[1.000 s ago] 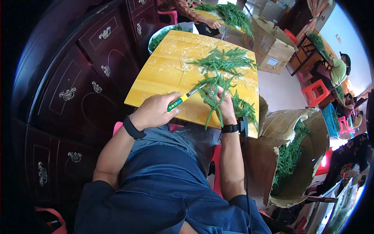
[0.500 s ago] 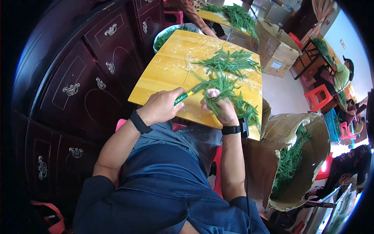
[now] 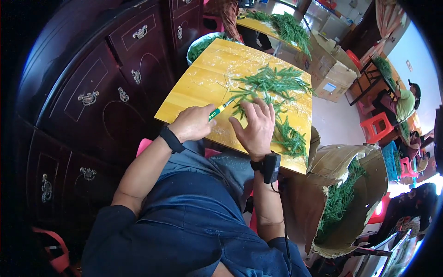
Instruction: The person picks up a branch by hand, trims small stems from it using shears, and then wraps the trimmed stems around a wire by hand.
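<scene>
Seeing smooth wood across the table point(image 3: 184, 87), glossy plastic on the tool handle point(image 3: 215, 112), here rough, torn cardboard on the box point(image 3: 333, 160)!

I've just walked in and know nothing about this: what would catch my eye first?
Probably the bright yellow wooden table in the middle, with feathery green sprigs strewn on its right half. Over it, the left hand holds a green-and-yellow-handled tool, while the right hand is spread beside it. To the right gapes a ragged cardboard box with more greenery inside.
</scene>
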`<control>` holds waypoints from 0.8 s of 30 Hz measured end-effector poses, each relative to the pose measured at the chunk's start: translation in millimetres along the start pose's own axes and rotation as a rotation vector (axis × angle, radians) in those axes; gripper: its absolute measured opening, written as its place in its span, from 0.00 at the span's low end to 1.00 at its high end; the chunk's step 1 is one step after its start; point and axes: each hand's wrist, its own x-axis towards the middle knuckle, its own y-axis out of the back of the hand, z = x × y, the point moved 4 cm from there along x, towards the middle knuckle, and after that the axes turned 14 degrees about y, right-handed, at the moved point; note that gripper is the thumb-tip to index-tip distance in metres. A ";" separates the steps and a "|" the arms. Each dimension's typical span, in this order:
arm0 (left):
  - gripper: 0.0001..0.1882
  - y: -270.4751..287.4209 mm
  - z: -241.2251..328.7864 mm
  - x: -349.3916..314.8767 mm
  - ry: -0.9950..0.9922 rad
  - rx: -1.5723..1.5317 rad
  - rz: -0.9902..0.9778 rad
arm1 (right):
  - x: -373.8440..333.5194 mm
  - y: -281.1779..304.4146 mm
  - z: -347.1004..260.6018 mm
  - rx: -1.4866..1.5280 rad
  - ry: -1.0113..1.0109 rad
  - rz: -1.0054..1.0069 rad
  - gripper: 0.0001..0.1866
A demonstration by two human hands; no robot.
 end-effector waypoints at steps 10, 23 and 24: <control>0.22 -3.3 -2.8 -4.4 0.079 -0.407 -0.292 | -27.7 -33.2 28.3 0.071 -0.101 0.010 0.10; 0.25 -8.0 5.5 -6.9 -0.045 -0.274 -0.155 | -45.9 -55.1 31.2 0.771 -0.534 0.064 0.07; 0.25 -7.2 6.8 -7.7 -0.056 -0.202 -0.132 | -44.7 -54.7 28.4 0.761 -0.525 0.022 0.07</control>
